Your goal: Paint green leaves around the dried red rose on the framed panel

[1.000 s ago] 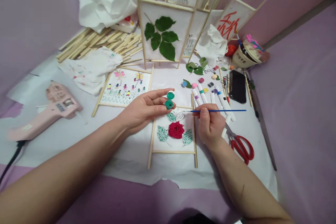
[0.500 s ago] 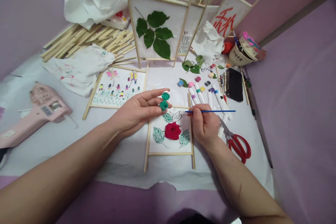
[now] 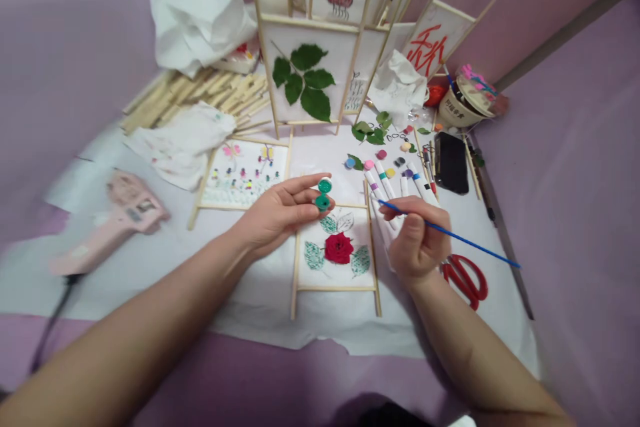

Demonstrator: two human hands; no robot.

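My left hand point(image 3: 280, 213) pinches a small green paint pot point(image 3: 323, 193) with its flip lid open, held just above the top edge of a small wooden-framed paper panel point(image 3: 336, 250). The panel bears a red rose and outlined green leaves. My right hand point(image 3: 415, 237) is closed on a thin blue paintbrush point(image 3: 450, 233). The brush is tilted, its tip up near the markers and its tail pointing down to the right. This hand hovers at the panel's right edge, over the markers.
Markers and small paint pots point(image 3: 395, 173) lie right of the panel, red scissors point(image 3: 467, 277) and a black phone point(image 3: 451, 163) beyond. A pink glue gun point(image 3: 113, 220) lies left. Another painted panel point(image 3: 243, 173), wooden sticks point(image 3: 200, 90), a standing leaf screen point(image 3: 305, 73) and a cup point(image 3: 463, 107) sit behind.
My right hand has turned and shifted right, swinging the brush from level to slanted, its tip lifted off the panel's top edge. My left hand still holds the pot. The view shifted.
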